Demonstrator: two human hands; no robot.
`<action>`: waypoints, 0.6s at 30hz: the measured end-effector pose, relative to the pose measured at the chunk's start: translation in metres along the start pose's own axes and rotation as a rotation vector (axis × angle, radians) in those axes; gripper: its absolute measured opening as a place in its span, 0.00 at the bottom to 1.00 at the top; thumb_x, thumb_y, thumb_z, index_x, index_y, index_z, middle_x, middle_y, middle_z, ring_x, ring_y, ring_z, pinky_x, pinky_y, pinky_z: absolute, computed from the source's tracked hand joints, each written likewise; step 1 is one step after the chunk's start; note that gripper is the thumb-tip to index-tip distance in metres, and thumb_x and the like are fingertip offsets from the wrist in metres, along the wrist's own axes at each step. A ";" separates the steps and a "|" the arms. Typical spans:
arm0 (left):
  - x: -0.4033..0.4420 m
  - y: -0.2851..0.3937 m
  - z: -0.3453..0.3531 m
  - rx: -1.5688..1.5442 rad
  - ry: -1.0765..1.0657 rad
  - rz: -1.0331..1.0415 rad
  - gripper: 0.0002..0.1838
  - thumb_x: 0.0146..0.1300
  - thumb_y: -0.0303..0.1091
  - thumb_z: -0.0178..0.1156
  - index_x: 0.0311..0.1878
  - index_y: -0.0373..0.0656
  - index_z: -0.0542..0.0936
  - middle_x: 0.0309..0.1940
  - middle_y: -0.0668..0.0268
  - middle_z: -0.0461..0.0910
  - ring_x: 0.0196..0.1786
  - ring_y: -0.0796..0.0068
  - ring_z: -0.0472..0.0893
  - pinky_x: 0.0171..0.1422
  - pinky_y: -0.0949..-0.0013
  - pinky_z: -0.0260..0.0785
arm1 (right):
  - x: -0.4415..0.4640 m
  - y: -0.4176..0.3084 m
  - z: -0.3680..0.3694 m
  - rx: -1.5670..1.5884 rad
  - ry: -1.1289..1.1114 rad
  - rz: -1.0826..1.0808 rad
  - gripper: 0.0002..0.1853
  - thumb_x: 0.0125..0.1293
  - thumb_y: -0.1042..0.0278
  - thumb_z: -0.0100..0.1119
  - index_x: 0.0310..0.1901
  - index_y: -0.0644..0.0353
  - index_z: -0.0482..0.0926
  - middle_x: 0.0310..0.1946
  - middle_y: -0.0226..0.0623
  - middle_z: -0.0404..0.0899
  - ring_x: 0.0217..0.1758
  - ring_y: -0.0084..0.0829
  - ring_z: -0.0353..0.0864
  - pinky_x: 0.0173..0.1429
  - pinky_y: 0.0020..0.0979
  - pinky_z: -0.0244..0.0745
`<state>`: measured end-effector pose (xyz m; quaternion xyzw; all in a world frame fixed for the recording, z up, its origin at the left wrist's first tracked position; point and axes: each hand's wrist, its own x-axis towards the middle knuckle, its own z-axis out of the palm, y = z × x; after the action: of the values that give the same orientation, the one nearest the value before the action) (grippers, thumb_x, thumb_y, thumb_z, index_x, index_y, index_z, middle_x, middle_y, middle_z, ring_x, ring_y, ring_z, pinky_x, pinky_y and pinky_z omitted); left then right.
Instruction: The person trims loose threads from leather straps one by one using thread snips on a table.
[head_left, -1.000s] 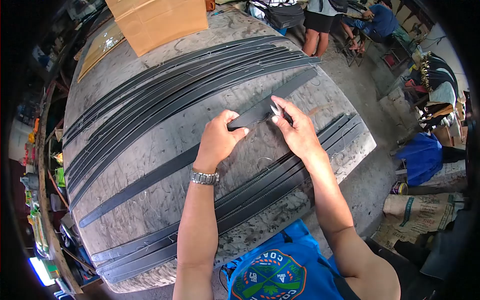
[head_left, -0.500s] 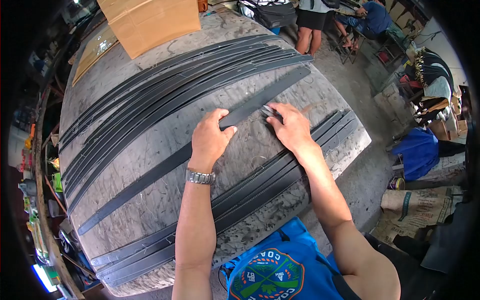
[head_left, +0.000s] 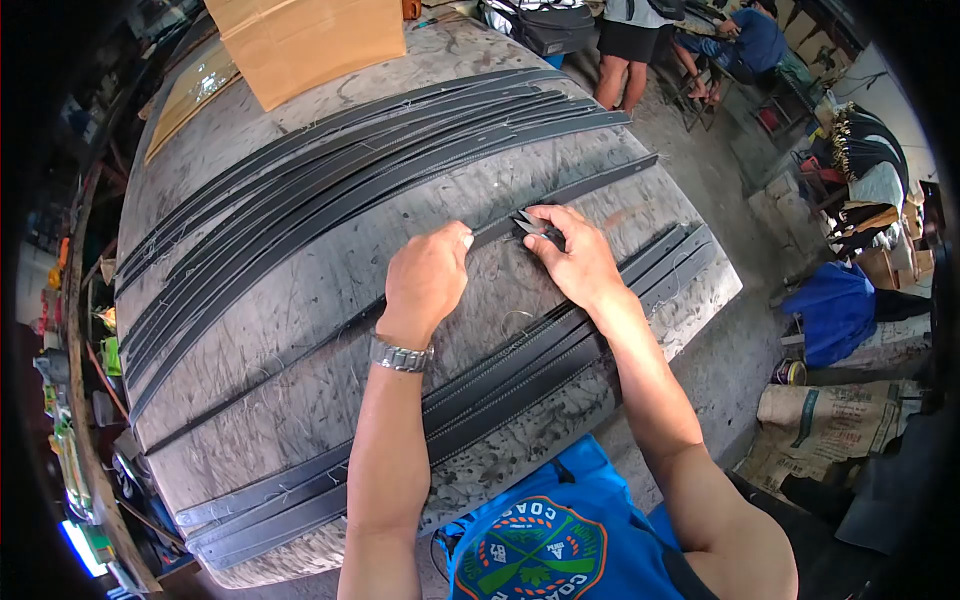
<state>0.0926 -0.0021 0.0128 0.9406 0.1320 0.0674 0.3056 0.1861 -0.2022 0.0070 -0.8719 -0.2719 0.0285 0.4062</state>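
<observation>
A long black strap [head_left: 602,180] runs slantwise across the middle of the worktable, turned up partly on its edge. My left hand [head_left: 427,275], with a metal watch on the wrist, pinches it between thumb and fingers near its middle. Just to the right, my right hand [head_left: 580,260] holds small thread snips [head_left: 528,224], their blades pointing at the strap's edge and slightly apart. Whether the blades touch a thread there is too small to tell.
Several black straps [head_left: 330,165] lie bunched on the far side of the worktable [head_left: 310,330]. More stitched straps [head_left: 480,400] lie along the near edge, with loose thread ends. A cardboard box [head_left: 310,50] stands at the back. Other people are beyond the table.
The strap has been tilted from lying flat to nearly on edge, and its far end has shifted right. My left fingers have closed tighter; the snips have moved slightly left against the strap.
</observation>
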 end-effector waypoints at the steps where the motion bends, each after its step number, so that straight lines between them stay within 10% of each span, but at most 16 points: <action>1: 0.000 -0.002 0.002 -0.072 -0.011 0.033 0.16 0.72 0.40 0.63 0.58 0.46 0.86 0.44 0.54 0.89 0.52 0.52 0.86 0.56 0.54 0.77 | -0.001 -0.001 0.002 0.049 -0.003 0.010 0.21 0.68 0.68 0.70 0.62 0.58 0.82 0.54 0.42 0.85 0.55 0.41 0.85 0.62 0.37 0.78; 18: 0.000 -0.006 0.014 -0.199 -0.076 0.075 0.18 0.69 0.41 0.67 0.60 0.49 0.86 0.56 0.59 0.87 0.59 0.52 0.85 0.62 0.54 0.77 | -0.015 -0.002 0.019 -0.024 0.071 -0.103 0.16 0.64 0.69 0.73 0.53 0.55 0.85 0.50 0.40 0.83 0.55 0.47 0.85 0.58 0.44 0.80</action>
<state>0.0945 -0.0050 -0.0022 0.9118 0.0775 0.0558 0.3994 0.1668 -0.1955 -0.0064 -0.8620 -0.3022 -0.0267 0.4062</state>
